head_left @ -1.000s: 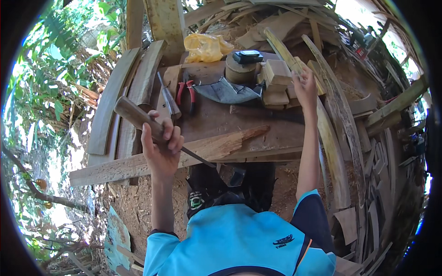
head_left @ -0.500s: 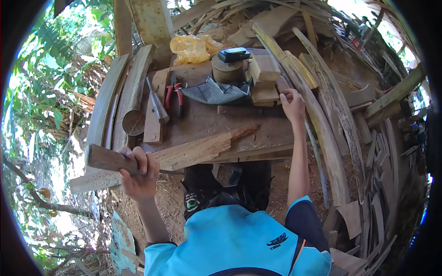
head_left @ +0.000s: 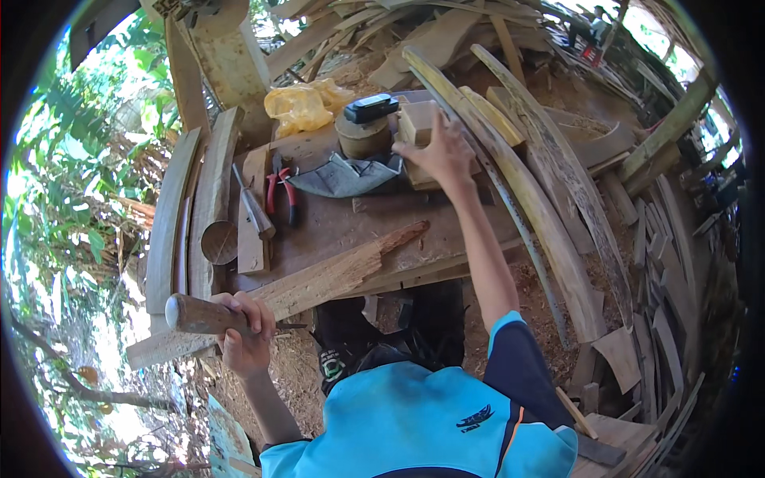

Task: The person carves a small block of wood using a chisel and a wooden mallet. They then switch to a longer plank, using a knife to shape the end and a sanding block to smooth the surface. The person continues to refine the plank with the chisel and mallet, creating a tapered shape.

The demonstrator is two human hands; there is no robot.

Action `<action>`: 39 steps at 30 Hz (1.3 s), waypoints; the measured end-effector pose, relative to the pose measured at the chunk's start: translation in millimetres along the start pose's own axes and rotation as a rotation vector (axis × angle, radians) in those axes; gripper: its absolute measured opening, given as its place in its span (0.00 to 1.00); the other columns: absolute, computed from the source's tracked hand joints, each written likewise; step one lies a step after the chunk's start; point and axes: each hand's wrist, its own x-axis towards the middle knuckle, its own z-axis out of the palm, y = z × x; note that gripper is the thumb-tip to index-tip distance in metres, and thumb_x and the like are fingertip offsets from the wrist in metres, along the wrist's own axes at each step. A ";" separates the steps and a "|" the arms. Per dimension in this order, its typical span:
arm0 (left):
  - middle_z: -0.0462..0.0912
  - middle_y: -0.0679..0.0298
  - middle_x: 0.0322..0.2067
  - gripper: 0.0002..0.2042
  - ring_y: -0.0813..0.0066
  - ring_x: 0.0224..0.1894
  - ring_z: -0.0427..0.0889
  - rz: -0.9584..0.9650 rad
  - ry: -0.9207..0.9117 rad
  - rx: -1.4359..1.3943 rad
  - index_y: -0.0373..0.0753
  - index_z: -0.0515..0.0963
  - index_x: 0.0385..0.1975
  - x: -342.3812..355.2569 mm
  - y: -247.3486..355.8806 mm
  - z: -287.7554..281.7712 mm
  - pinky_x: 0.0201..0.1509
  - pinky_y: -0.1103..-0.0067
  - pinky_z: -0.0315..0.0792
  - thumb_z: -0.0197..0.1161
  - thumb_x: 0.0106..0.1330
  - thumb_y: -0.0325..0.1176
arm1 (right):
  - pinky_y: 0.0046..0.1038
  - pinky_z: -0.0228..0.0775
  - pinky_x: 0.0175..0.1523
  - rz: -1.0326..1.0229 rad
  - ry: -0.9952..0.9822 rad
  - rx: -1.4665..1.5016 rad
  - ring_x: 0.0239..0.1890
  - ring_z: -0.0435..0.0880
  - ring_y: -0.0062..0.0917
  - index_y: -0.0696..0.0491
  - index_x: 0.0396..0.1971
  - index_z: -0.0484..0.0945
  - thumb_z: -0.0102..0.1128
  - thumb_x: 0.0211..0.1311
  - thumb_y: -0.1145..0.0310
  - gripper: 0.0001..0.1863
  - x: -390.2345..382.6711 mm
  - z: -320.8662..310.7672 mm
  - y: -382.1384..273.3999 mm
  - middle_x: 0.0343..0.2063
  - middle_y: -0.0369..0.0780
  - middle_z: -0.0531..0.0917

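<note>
My left hand (head_left: 245, 333) is wrapped round the wooden handle of a tool (head_left: 203, 315) with a pale rounded end. Its thin dark metal shank sticks out on the thumb-side, pointing right; the exact kind of tool does not show. My right hand (head_left: 443, 153) reaches over stacked wooden blocks (head_left: 418, 123), thumb and fingers spread at the front and right of the top block. Whether the fingertips touch it is hard to tell. Below my left hand's fingers lies a long, jagged-ended plank (head_left: 319, 283) along the bench's near edge.
On the bench (head_left: 319, 227) are red-handled pliers (head_left: 280, 191), a metal cone-shaped tool (head_left: 253, 205), a grey cloth piece (head_left: 343, 177), and a round wooden block (head_left: 362, 137) bearing a black device (head_left: 372, 108). A yellow plastic bag (head_left: 299, 107) sits behind. Long curved timbers (head_left: 526, 183) lean at the right.
My right hand has moved left and forward over the blocks, its fingers spreading. My left hand has tilted the tool so its handle end shows. The view has shifted slightly.
</note>
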 end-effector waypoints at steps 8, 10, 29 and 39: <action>0.64 0.63 0.22 0.22 0.77 0.19 0.62 -0.024 0.025 0.067 0.36 0.62 0.39 -2.5 4.8 -1.1 0.19 0.84 0.58 0.62 0.58 0.45 | 0.42 0.68 0.48 -0.080 0.193 0.311 0.46 0.72 0.47 0.45 0.56 0.60 0.73 0.31 0.64 0.45 -0.6 37.8 15.3 0.50 0.49 0.64; 0.64 0.63 0.22 0.22 0.77 0.19 0.63 -0.044 0.020 0.074 0.36 0.62 0.39 -5.0 8.2 -1.2 0.19 0.84 0.58 0.63 0.57 0.45 | 0.41 0.65 0.51 -0.175 0.279 0.372 0.46 0.71 0.44 0.48 0.53 0.64 0.73 0.31 0.66 0.41 0.4 37.5 25.2 0.47 0.47 0.68; 0.67 0.62 0.20 0.23 0.76 0.20 0.65 -0.053 -0.043 0.126 0.36 0.64 0.41 -6.6 5.1 0.8 0.20 0.83 0.58 0.65 0.55 0.44 | 0.39 0.58 0.57 0.066 0.299 -0.056 0.53 0.64 0.45 0.49 0.58 0.61 0.70 0.36 0.68 0.42 -14.4 -10.8 42.2 0.47 0.51 0.66; 0.65 0.63 0.21 0.23 0.76 0.19 0.64 -0.001 0.042 0.023 0.37 0.63 0.45 -12.0 10.4 4.2 0.20 0.83 0.59 0.61 0.59 0.44 | 0.39 0.58 0.57 -0.228 0.096 0.001 0.52 0.68 0.41 0.58 0.49 0.71 0.66 0.45 0.55 0.32 -56.7 39.0 37.8 0.46 0.47 0.70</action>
